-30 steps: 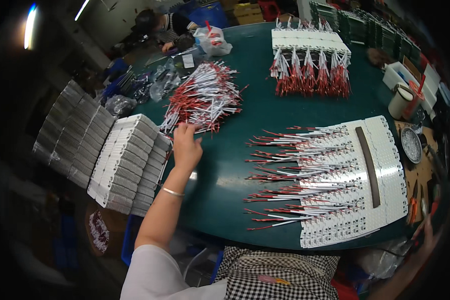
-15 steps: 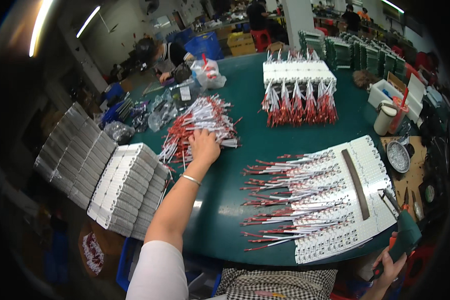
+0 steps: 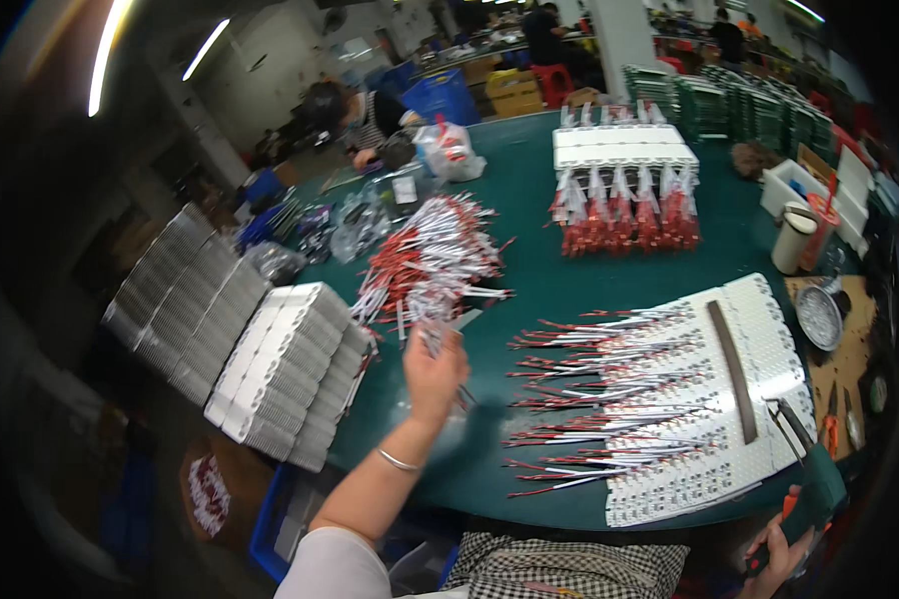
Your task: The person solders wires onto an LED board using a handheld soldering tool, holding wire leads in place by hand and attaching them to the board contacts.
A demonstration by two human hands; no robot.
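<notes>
My left hand [image 3: 436,377], a bangle on its wrist, is closed around a few short red and white wires [image 3: 431,339]; some blur hides how many. Just beyond it lies a loose heap of the same wires [image 3: 438,250]. Low at the right, my right hand [image 3: 777,555] grips the handle of a green soldering gun [image 3: 819,484] with an orange trigger and a thin metal tip. The tip is over the right edge of a spread of white circuit boards [image 3: 659,479]. Rows of wires stick out leftward from these boards, and a dark strip [image 3: 732,371] lies across them.
Stacks of bare white boards [image 3: 275,369] stand at the left table edge. A wired board stack [image 3: 624,150] sits at the back. To the right are a metal bowl [image 3: 820,317], pliers [image 3: 830,424] and a cup [image 3: 793,238]. A co-worker [image 3: 355,120] sits at the far left.
My left hand has come off the heap toward me, with a few wires in it. The right hand still holds the soldering gun. The whole view has shifted slightly.
</notes>
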